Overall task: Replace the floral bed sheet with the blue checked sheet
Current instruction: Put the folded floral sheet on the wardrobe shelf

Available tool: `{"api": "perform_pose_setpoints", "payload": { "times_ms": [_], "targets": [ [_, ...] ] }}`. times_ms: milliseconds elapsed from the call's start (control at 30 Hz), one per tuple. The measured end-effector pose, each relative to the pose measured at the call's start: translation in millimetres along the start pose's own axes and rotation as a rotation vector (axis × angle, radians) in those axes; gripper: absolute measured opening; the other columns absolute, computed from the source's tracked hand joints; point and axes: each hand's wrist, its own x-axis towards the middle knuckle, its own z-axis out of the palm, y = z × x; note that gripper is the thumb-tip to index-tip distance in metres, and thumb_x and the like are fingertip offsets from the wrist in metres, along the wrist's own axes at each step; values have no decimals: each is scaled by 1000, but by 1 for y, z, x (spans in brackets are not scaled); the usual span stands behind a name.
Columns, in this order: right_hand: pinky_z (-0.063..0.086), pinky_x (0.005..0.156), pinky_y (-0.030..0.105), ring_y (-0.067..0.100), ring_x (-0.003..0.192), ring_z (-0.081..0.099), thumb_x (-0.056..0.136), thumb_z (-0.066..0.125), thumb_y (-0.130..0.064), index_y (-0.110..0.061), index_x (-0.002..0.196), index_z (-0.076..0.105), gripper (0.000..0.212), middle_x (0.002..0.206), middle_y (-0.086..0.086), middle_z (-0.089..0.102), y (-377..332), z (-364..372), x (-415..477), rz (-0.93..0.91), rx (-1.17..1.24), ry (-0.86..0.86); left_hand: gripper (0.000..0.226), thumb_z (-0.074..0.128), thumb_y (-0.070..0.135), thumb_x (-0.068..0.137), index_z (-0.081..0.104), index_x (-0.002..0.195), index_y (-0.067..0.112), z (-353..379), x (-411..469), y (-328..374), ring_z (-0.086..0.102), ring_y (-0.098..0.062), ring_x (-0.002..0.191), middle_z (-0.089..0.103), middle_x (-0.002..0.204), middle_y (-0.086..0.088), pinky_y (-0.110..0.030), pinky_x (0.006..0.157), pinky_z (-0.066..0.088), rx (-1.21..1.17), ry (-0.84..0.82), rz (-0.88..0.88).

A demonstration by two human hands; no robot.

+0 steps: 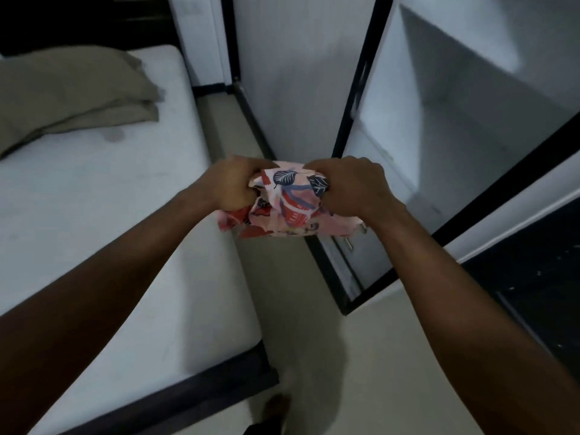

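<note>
Floral sheet (287, 205) bundled, mattress (110, 230) bared

Both hands — left (235, 183), right (348, 186) — are clamped on it; it is best kept compact until stowed.

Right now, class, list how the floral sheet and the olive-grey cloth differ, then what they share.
The floral sheet is patterned pink, red and navy; the olive-grey cloth is plain. The floral sheet is bunched, gripped by left hand and right hand in mid-air; the olive-grey cloth lies loosely folded on the mattress, untouched. Both are soft fabric.
</note>
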Motion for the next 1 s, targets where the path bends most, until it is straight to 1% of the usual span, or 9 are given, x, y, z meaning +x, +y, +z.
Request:
{"api": "perform_pose_setpoints", "payload": {
  "times_ms": [167, 300, 500, 633, 700, 733, 833, 900, 1000],
  "targets": [
    [46, 82, 29, 18, 100, 68, 88, 63, -52, -40, 124, 64, 38, 112, -11, 73, 28, -72, 37, 9, -12, 312, 59, 54, 35, 67, 64, 125, 27, -49, 63, 27, 68, -24, 101, 72, 113, 0, -31, 82, 50, 70, 306, 126],
    [46, 86, 31, 18, 107, 65, 90, 60, -44, -41, 127, 63, 37, 118, -10, 71, 54, -139, 62, 26, -61, 482, 62, 53, 31, 68, 60, 129, 24, -92, 119, 63, 63, -28, 107, 69, 118, -3, -38, 87, 50, 30, 447, 144],
    [41, 88, 27, 8, 103, 60, 87, 58, -22, -33, 105, 76, 27, 105, -10, 74, 108, -230, 102, 65, 119, 1202, 58, 51, 44, 82, 58, 135, 22, -148, 221, 142, 62, -22, 104, 66, 119, -3, -37, 82, 51, -43, 713, 414],
    [31, 88, 34, 7, 114, 55, 81, 60, -22, -46, 111, 70, 39, 122, -20, 66, 138, -268, 113, 343, -34, 1425, 60, 65, 41, 84, 55, 139, 19, -161, 299, 190, 59, -24, 112, 60, 131, -6, -40, 85, 52, 10, 844, 545],
    [24, 88, 29, 14, 123, 54, 79, 63, -23, -45, 114, 69, 42, 131, -16, 62, 165, -264, 110, 444, -22, 1499, 62, 65, 38, 84, 53, 141, 17, -155, 333, 212, 54, -28, 122, 55, 138, -10, -40, 95, 50, 12, 834, 615],
    [26, 94, 28, 21, 128, 52, 78, 62, -23, -41, 117, 69, 44, 136, -8, 60, 182, -257, 109, 461, -32, 1497, 63, 63, 35, 83, 51, 142, 17, -148, 347, 220, 52, -30, 126, 52, 141, -13, -41, 99, 49, 28, 808, 630],
    [28, 110, 56, 37, 137, 42, 81, 52, -40, -28, 131, 61, 52, 146, 14, 49, 230, -203, 115, 661, -45, 1262, 77, 74, 21, 73, 48, 145, 17, -98, 387, 216, 48, -38, 129, 49, 142, -20, -48, 97, 49, 94, 595, 625],
    [36, 103, 54, 36, 127, 55, 88, 54, -50, -27, 126, 67, 46, 136, 10, 60, 260, -156, 130, 931, 65, 1121, 84, 83, 22, 69, 47, 145, 21, -54, 408, 197, 49, -43, 125, 49, 142, -21, -54, 92, 51, 118, 410, 610],
    [34, 107, 55, 31, 135, 46, 87, 59, -34, -42, 134, 56, 48, 142, 1, 51, 274, -115, 130, 963, 44, 800, 77, 71, 13, 80, 38, 146, 34, -12, 432, 175, 55, -43, 116, 51, 141, -16, -53, 84, 54, 153, 354, 641]
  ]
}}
